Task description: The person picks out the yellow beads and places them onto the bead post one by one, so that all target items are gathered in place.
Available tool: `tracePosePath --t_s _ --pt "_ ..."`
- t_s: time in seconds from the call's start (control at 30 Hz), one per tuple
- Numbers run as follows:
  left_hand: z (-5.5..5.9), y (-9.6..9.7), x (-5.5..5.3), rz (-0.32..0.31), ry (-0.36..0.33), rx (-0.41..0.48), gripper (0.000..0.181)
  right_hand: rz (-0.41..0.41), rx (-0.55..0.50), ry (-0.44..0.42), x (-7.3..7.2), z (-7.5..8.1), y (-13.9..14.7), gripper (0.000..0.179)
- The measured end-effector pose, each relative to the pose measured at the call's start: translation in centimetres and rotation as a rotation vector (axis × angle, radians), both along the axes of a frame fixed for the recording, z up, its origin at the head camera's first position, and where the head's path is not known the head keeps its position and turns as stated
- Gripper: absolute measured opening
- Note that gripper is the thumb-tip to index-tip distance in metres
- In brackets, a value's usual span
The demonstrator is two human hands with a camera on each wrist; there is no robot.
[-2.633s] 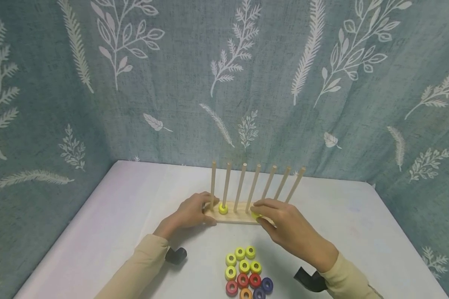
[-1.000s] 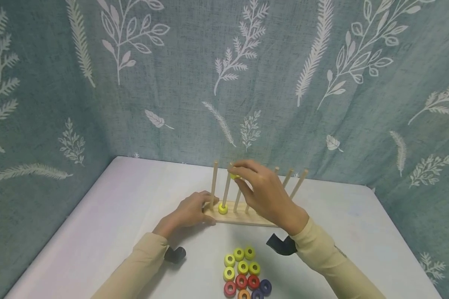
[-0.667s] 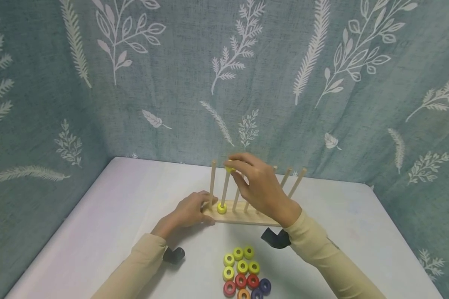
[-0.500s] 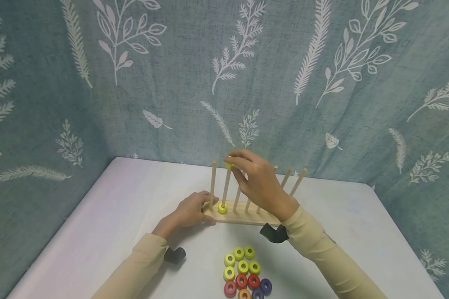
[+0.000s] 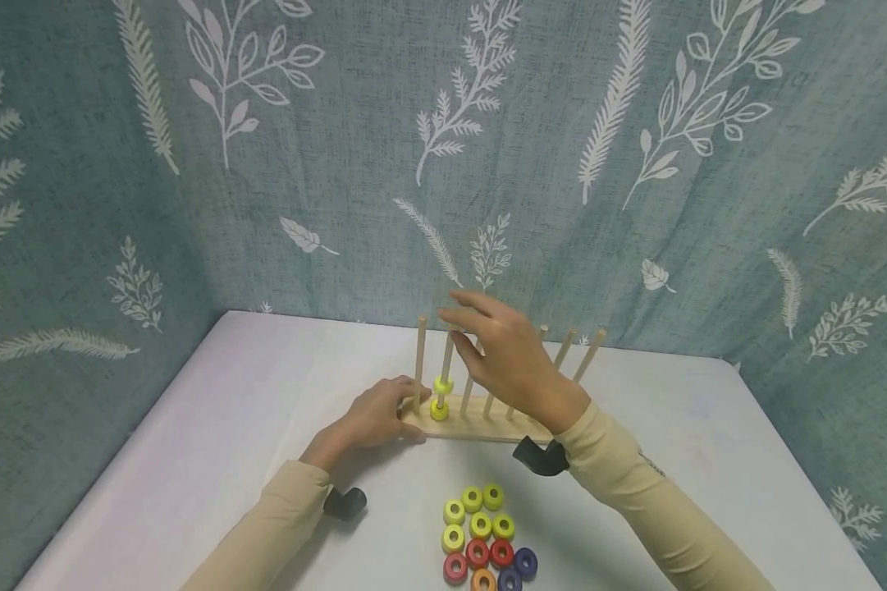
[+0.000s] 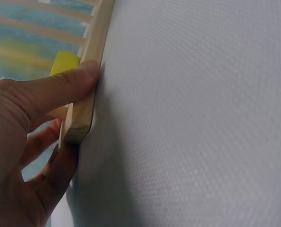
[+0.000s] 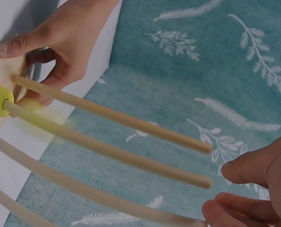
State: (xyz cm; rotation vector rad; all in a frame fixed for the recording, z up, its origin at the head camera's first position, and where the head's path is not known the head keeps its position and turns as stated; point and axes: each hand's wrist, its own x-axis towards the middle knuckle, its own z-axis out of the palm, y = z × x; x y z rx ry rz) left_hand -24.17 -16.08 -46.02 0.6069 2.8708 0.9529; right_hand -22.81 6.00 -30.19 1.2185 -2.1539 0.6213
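My left hand (image 5: 372, 419) grips the left end of a wooden peg rack (image 5: 473, 428), thumb along its front edge and fingers behind. One yellow ring (image 5: 439, 413) sits at the foot of the second peg from the left. Above it on the same peg, a second yellow ring (image 5: 443, 384) is partway down, blurred in both wrist views. My right hand (image 5: 517, 357) hovers by that peg's top with thumb and fingers apart, holding nothing. In the right wrist view the tip of the second peg (image 7: 131, 153) points toward the gap between the fingers.
On the white table (image 5: 340, 345) in front of the rack lie several loose rings: yellow (image 5: 481, 536), red (image 5: 455, 579), dark blue (image 5: 534, 565) and orange (image 5: 475, 584). Behind the table hangs a teal curtain (image 5: 369, 246) with white leaf prints.
My right hand carried a yellow ring from the rack's middle up to the second peg's top and let go. The ring has dropped down the peg. My left hand stays put.
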Motion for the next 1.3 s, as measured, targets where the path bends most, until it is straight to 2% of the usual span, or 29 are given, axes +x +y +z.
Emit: tracePosePath --t_s 0.2,0.43,0.63,0.93,1.1,1.3 --pt "0.0 0.0 0.0 -0.012 0.012 0.005 0.062 0.033 -0.018 0.001 0.9 -0.2 0.6 0.025" --pt "-0.3 -0.1 0.1 -0.024 0.024 0.020 0.063 0.080 -0.010 -0.014 3.4 -1.6 2.0 0.025" --pt "-0.3 -0.1 0.4 -0.021 0.029 0.022 0.061 0.088 0.015 -0.085 5.0 -4.5 3.6 0.026" --pt "-0.3 -0.2 0.6 -0.007 0.041 0.010 0.062 -0.003 0.083 -0.281 6.4 -9.8 6.0 0.024" --pt "-0.6 -0.2 0.4 -0.027 0.059 0.019 0.062 -0.052 0.124 -0.393 7.0 -11.7 7.1 0.025" --pt "-0.4 0.3 0.0 -0.041 0.062 0.026 0.061 -0.067 0.150 -0.456 7.5 -13.2 7.8 0.024"
